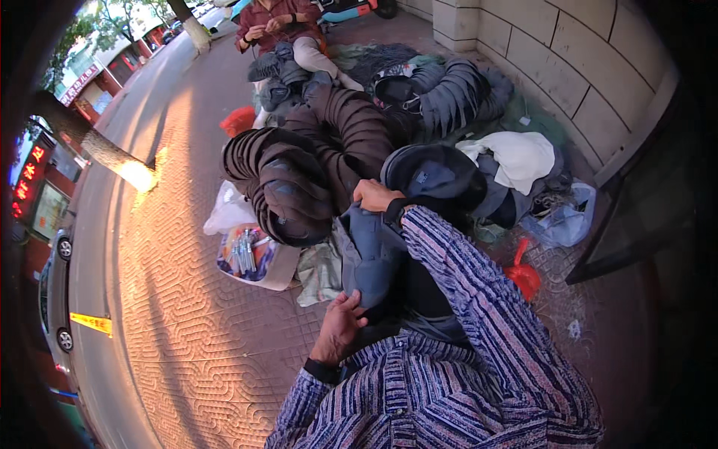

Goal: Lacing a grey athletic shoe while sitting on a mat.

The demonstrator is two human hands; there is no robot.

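Note:
A grey-blue cap [372, 247] lies across my lap, held between both hands. My left hand [340, 325] pinches its near edge, thumb and fingers closed together. At the far edge my right hand [376, 196] is closed on the fabric, fingertips curled over it. Just beyond my right hand sits a dark navy cap [430, 176] at the end of a pile. To the left of that, brown caps are nested in long curved stacks [348, 123], with another stack [277, 183] nearer to me.
A box of metal tools [248, 254] stands left of my knees beside a white plastic bag [230, 209]. Grey caps [452, 97], a white cloth [516, 161] and a red plastic piece [523, 277] lie rightward. Another person [277, 26] sits beyond the stacks; a wall [576, 60] borders the right.

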